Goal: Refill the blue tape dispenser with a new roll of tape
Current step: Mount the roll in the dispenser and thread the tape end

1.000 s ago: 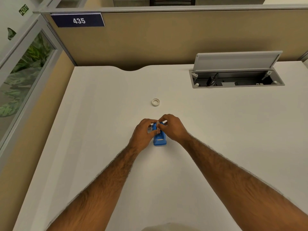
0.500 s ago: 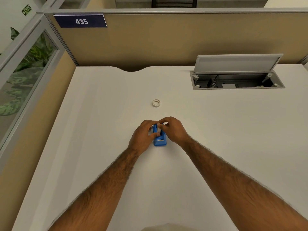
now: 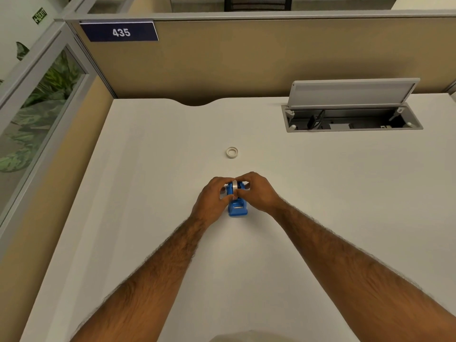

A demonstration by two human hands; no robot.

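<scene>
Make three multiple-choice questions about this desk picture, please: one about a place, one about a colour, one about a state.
1. Where does the loose tape ring lie?
A. Beyond the hands
B. Inside the cable box
C. On the dispenser

2. What colour is the dispenser?
A. Red
B. Blue
C. Black

3. How is the lid of the cable box?
A. Shut flat
C. Removed
B. Raised open

Answers:
1 A: it rests on the desk past both hands, the left hand and right hand.
2 B: its body shows blue.
3 B: the grey flap stands up.

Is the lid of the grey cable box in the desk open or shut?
Open. The lid stands raised behind the cable box, and dark cables and sockets inside show below it.
</scene>
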